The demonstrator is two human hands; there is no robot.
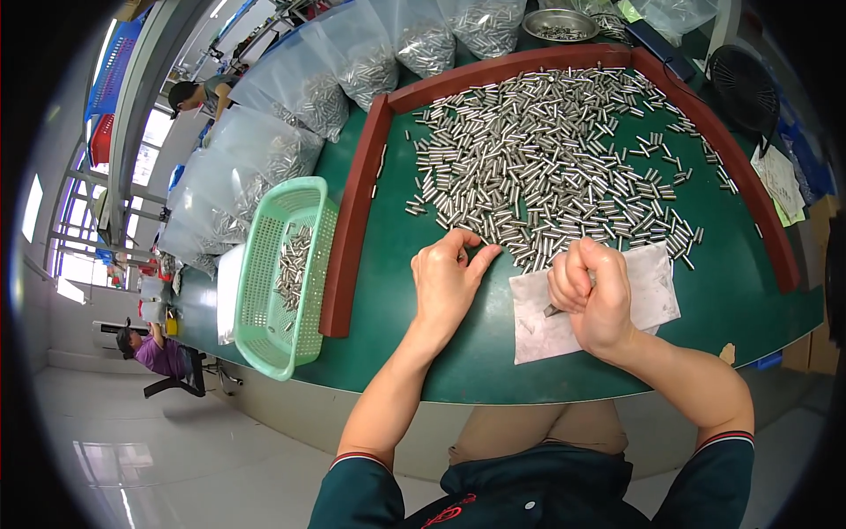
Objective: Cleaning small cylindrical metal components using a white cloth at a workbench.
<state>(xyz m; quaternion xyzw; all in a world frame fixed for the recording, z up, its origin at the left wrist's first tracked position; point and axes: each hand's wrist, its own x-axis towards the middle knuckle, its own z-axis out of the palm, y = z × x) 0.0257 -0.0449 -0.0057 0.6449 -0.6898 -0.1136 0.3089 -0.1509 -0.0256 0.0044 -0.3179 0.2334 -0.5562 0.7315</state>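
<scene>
A broad heap of short silvery metal pins [538, 159] covers the green tabletop [467, 353] in front of me. At its near edge is my left hand [445, 278], fingers curled and thumb apart from the forefinger; the fingertips are close to the nearest pins, and I see nothing held. My right hand [592, 295] is closed in a fist above a white, smudged cloth [648, 295]. From the little-finger side of that fist a grey metal pin [552, 310] pokes out; the palm hides whatever else is inside.
Dark red rails [357, 220] frame the heap. Left of them stands a light green perforated basket [249, 339] with some pins inside. Clear bags [264, 150] full of pins, a metal bowl [560, 19] and a black fan [745, 88] surround the area. Two other people sit farther left.
</scene>
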